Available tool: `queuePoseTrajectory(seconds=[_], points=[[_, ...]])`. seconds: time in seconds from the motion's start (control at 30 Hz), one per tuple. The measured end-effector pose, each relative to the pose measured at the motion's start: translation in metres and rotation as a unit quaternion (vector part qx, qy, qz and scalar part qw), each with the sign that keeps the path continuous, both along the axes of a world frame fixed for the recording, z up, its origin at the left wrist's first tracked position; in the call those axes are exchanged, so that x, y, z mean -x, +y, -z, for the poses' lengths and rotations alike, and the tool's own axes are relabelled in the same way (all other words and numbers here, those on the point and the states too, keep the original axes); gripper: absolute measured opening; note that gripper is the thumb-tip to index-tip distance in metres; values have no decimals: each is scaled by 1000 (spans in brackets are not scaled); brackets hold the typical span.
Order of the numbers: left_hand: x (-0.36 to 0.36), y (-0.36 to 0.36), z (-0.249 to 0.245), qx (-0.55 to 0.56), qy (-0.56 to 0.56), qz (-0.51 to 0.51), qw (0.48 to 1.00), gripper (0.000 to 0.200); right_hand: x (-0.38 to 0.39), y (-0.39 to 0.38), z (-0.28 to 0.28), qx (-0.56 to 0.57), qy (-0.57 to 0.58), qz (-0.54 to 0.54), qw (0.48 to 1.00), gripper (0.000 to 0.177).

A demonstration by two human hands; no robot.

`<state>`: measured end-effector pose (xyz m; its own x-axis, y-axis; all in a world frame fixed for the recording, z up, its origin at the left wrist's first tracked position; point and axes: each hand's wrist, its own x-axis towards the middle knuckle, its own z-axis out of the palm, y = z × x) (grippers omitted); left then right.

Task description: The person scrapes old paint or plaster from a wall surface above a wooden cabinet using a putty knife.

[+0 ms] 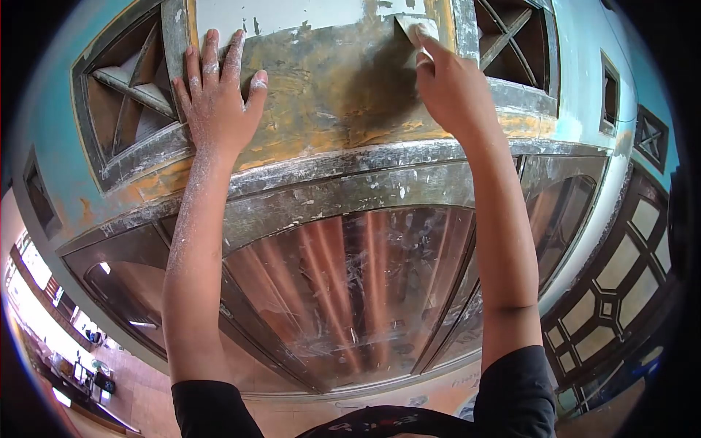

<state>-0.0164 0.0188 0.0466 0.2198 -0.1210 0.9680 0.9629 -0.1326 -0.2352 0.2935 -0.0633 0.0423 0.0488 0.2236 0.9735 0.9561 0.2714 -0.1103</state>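
My right hand (454, 84) grips a scraper (418, 28), its blade against the upper right of a wall panel (321, 95). The panel is stripped to a patchy grey-brown and ochre surface, with a white coated area (285, 13) along its top. My left hand (217, 91) lies flat on the panel's left side with its fingers spread, holding nothing. White dust covers its fingers and my left forearm. Most of the scraper's handle is hidden inside my right fist.
Vent openings with crossed wooden bars flank the panel, one at left (131, 91) and one at right (515, 40). Below runs a worn wooden frame (350, 179) over a glass window (350, 292) with a pinkish curtain behind. A panelled door (613, 281) stands at far right.
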Motion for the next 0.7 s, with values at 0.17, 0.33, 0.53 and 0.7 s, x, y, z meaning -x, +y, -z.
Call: queuePoseTrajectory(seconds=[0.17,0.33,0.53,0.7], points=[[-1,-1,-1,-3,-4,-3,1000,64,16,-6,-1,45,1,-6,999,41],[-1,-1,2,4,-4,-2,1000,64,19,-10,-5,73,26,-22,997,41],[-1,-1,0,-6,-1,2,1000,65,19,-10,-4,47,-25,-3,999,41],[-1,0,1,-5,1,4,1000,65,31,-18,4,92,-5,-24,995,39]])
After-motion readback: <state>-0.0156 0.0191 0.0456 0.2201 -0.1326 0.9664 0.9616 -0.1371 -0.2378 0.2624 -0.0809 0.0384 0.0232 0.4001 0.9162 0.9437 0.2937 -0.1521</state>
